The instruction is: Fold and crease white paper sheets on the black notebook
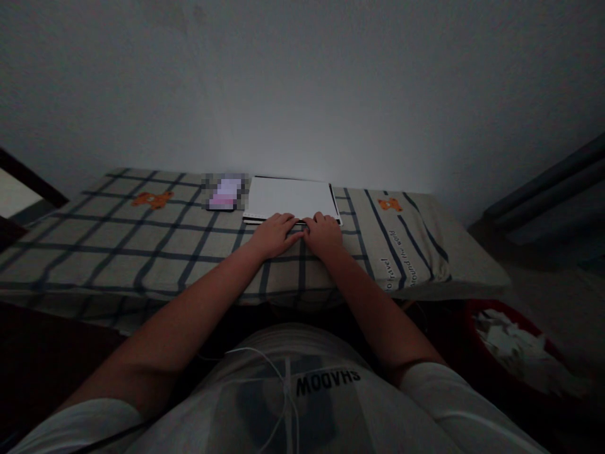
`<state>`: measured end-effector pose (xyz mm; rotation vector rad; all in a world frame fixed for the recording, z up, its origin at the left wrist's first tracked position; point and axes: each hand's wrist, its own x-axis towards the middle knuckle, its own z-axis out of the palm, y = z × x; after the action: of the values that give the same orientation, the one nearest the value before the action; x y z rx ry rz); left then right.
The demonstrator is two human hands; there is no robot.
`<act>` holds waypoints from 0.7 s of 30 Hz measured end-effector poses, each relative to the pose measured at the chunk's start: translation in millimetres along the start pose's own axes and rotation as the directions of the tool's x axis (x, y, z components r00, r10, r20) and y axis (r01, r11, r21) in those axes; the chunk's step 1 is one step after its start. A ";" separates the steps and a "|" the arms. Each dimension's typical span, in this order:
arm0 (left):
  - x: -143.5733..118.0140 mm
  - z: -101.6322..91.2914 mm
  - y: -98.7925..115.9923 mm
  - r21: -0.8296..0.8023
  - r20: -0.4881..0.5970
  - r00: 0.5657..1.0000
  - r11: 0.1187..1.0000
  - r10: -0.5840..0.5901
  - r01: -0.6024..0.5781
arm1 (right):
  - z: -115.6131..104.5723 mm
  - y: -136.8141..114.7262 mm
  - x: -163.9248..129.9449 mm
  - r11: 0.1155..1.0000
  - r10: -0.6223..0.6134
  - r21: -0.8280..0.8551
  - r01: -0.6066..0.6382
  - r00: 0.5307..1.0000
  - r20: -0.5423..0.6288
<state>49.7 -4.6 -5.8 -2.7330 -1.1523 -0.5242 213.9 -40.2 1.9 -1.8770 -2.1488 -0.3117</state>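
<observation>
White cable (pixel 283 378) on shirt | both hands flat, holding nothing, on notebook (pixel 290 197) edge | blurred item (pixel 225 192) left | bin (pixel 515 343) right

White short-sleeved T-shirt (pixel 302 403); black print "SHADOW" on chest, seen upside down; thin white cable (pixel 283 384) running down shirt front; forearms bare; left hand (pixel 274 234) and right hand (pixel 324 233) without rings or watch.

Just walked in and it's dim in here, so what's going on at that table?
A person sits at a table covered with a checked cloth. Both hands rest side by side at the near edge of a white pad lying flat by the wall: the left hand and the right hand, fingers on its edge. A blurred pink thing lies just left of the pad. A red bin of paper scraps stands on the floor to the right.
</observation>
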 end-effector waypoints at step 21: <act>-1.5 -3.1 0.7 -0.004 0.010 1.000 1.000 -0.001 0.001 | 1.8 -0.8 1.3 0.997 0.056 -0.057 -0.056 0.998 0.007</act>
<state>48.4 -6.9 -3.4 -2.7410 -1.1567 -0.5145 212.9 -38.5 0.7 -1.9692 -2.1098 -0.3564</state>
